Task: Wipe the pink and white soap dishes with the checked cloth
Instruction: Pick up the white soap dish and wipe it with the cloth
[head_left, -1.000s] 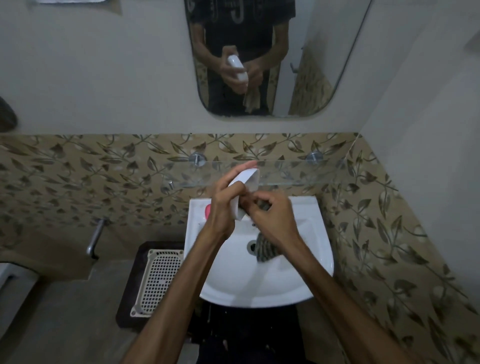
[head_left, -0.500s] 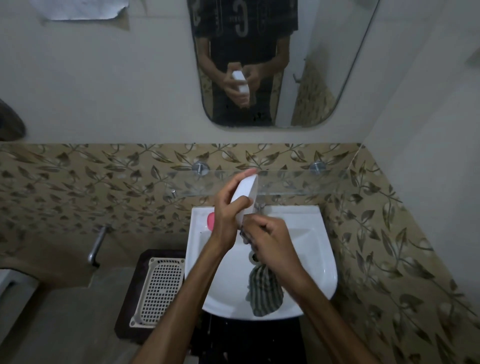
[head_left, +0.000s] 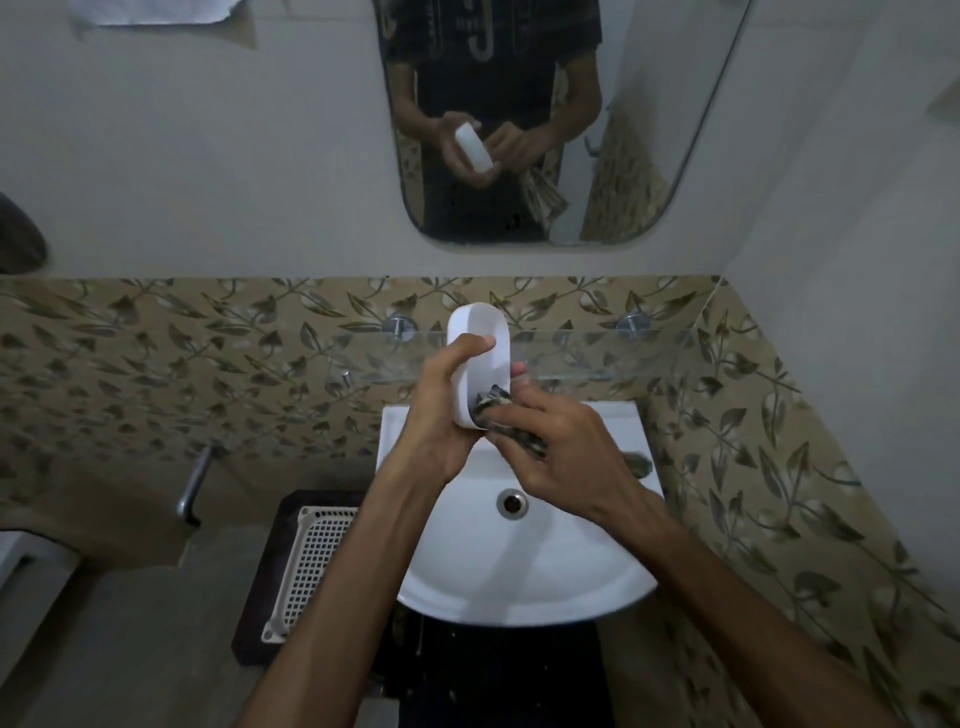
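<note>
My left hand (head_left: 441, 415) holds the white soap dish (head_left: 480, 338) upright above the basin, its hollow side turned toward me. My right hand (head_left: 561, 452) is bunched around the checked cloth (head_left: 493, 408) and presses it into the lower part of the dish. More of the cloth sticks out under my right fingers. The pink soap dish is hidden behind my left hand and wrist.
A white wash basin (head_left: 519, 561) with a drain (head_left: 512, 503) lies below my hands. A glass shelf (head_left: 587, 348) runs along the leaf-patterned wall. A white perforated tray (head_left: 311, 566) sits on a dark stand to the left. A mirror (head_left: 519, 119) hangs above.
The dish has turned so its hollow side faces me. The cloth, which hung down over the basin, is now gathered up in my right hand and pushed into the dish.
</note>
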